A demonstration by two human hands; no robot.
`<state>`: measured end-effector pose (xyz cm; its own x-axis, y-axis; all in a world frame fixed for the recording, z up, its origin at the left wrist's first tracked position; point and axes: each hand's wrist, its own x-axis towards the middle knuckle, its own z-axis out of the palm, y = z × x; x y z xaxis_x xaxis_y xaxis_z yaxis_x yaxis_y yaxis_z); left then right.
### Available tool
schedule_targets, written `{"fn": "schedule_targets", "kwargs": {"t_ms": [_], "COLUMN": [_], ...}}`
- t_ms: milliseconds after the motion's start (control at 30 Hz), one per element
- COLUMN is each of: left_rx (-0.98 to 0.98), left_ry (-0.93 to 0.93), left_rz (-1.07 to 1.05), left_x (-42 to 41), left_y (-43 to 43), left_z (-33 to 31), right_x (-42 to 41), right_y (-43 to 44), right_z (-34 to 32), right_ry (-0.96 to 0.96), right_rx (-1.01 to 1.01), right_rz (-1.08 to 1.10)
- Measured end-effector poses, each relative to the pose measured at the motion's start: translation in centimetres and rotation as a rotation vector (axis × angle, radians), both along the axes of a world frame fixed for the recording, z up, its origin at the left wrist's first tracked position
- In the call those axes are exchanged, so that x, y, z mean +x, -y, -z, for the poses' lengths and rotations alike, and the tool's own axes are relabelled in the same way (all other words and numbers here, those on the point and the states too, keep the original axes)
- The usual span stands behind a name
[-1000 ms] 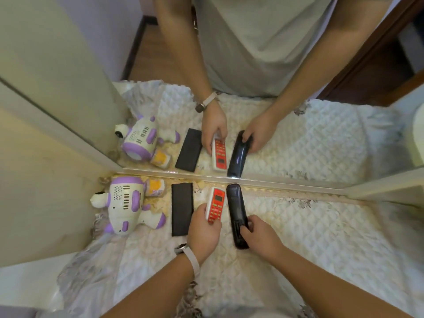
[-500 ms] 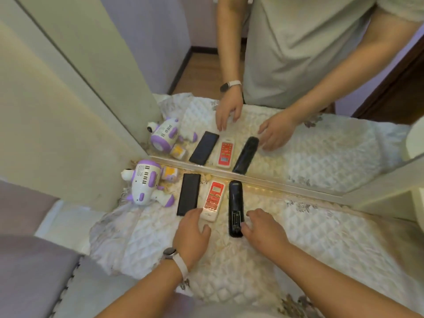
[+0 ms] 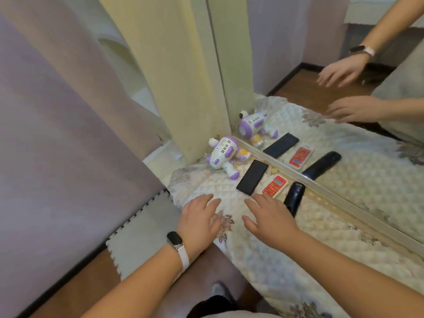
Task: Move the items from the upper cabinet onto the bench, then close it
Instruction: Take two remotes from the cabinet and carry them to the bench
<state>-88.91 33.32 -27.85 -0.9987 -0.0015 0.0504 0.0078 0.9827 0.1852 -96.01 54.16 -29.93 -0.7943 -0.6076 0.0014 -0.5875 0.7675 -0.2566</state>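
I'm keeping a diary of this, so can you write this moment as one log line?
left hand: open, empty | right hand: open, empty | on quilt: toy robot, black phone, red remote, black remote

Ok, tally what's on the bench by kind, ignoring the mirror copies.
Remotes: 2 (red remote, black remote)
Toy: 1
Black slab: 1
Yellow item: 1
Total: 5

No legible text, label, brand, number or sign is being displayed on any surface. The key markings on the red-and-white remote (image 3: 274,186) are being rendered too blurred to be read, and its small display is being shown as a grey patch.
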Motion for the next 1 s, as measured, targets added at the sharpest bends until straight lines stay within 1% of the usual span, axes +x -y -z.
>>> {"fn": "schedule_targets", "kwargs": {"t_ms": [133,300,433,600,767,1000], "left_rx": [-0.016,-0.055,-0.153,-0.264,-0.273,-0.239], "left_ry": [-0.059,-0.179,-0.254,-0.245,-0.265,-0.333], "left_rz": [-0.11,-0.236,-0.355,-0.495,-0.663,-0.824], "left_x": [4.1,9.7,15.7,26.0,37.6,53.1], "left_y": [2.6,6.3,10.3,15.6,20.0,25.1], "left_z": [-1.8,-4.4,-6.4,-7.8,-9.0,-10.2], "right_x": [1.1,2.0,5.5,13.6,24.1,37.8], "right_y": [3.6,9.3,15.5,23.8,30.9,39.3], "right_z": [-2.4,-6.3,-8.6,-10.6,-12.9,-14.5], "right_ry": [-0.111,-0.213,-0.254,-0.292,-0.331,-0.384], "right_rx": [-0.042,-0.077,-0.086,-0.123,-0.161,-0.214], "right_rz": [-0.206,-0.39,-0.554,-0.737,-0.893,-1.069]}}
